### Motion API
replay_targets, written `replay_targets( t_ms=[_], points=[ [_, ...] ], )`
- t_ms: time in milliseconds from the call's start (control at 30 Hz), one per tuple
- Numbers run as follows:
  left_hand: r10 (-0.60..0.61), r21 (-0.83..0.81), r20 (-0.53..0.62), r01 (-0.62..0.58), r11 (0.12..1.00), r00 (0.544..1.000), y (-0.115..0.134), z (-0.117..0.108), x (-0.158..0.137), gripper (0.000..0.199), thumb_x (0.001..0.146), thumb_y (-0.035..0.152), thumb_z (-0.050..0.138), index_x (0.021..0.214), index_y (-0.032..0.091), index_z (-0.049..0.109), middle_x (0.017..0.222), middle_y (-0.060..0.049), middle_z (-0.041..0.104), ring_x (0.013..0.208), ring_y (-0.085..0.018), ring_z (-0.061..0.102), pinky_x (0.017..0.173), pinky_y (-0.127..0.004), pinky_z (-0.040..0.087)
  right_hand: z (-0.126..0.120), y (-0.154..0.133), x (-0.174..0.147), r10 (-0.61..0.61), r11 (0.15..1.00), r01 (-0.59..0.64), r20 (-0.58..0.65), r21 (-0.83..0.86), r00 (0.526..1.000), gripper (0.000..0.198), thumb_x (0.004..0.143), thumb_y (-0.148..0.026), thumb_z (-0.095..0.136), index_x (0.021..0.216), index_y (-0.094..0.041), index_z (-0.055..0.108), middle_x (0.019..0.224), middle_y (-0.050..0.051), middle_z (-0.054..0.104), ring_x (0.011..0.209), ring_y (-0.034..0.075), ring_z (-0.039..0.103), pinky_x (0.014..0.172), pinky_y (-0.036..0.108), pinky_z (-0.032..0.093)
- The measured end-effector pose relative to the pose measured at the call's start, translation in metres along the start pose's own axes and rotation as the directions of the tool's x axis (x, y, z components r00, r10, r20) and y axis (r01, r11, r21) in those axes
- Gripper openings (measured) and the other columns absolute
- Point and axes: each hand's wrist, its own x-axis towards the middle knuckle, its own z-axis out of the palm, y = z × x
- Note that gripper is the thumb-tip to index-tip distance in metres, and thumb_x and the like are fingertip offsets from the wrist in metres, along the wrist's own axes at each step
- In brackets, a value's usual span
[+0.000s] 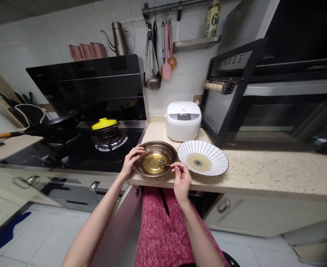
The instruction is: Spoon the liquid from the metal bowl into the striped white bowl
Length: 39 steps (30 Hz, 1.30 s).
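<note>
A shallow metal bowl point(169, 151) sits on the counter near its front edge, with a golden liquid point(151, 163) in it. My left hand point(129, 161) grips the bowl's left rim, its fingers over the edge. In my right hand point(181, 181), a small metal spoon point(160, 162) is pinched by the handle, with its head down in the liquid. Directly right of the bowl lies a white plate point(217, 157) with dark radiating lines and a yellowish centre.
Behind the bowl stands a white rice cooker point(184, 124). To the left is a black stove point(77, 148) with a yellow-lidded pot point(104, 124) and a dark wok point(55, 124). A dark rack point(216, 107) and an oven point(277, 118) stand right. Below, a cabinet door point(127, 218) hangs open.
</note>
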Motion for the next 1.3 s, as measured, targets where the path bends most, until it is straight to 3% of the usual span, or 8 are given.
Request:
replay_targets(
  t_ms=[267,600,1300],
  points=[
    [0.001,0.011,0.009,-0.001,1.0,1.0,0.0,-0.001,0.0,0.025,0.085,0.029,0.062,0.1,0.02,0.081,0.129,-0.011,0.072,0.147,-0.036,0.045,0.127,-0.058,0.024,0.004,-0.004,0.0,0.059,0.988,-0.049,-0.061,0.147,0.996,0.019,0.101,-0.035,0.055,0.094,-0.02,0.064,0.087,0.001,0.068,0.068,0.012,0.062,0.067,0.026,0.054],
    [0.003,0.009,0.002,-0.003,1.0,1.0,-0.001,0.0,0.0,0.025,0.086,0.029,0.062,0.099,0.02,0.081,0.129,-0.01,0.072,0.147,-0.036,0.045,0.127,-0.058,0.024,-0.001,-0.013,0.001,0.015,0.987,0.005,-0.124,0.161,0.992,0.016,0.102,-0.033,0.055,0.094,-0.02,0.061,0.089,0.002,0.066,0.069,0.012,0.064,0.068,0.027,0.055],
    [0.016,0.034,0.017,-0.017,0.999,1.0,-0.001,-0.002,0.0,0.024,0.088,0.029,0.061,0.1,0.02,0.08,0.131,-0.01,0.072,0.147,-0.036,0.045,0.127,-0.058,0.025,-0.037,-0.026,0.024,-0.197,0.979,0.201,-0.387,-0.029,0.901,0.01,0.101,-0.026,0.055,0.095,-0.02,0.06,0.089,0.003,0.065,0.072,0.013,0.066,0.066,0.029,0.058]
  ],
)
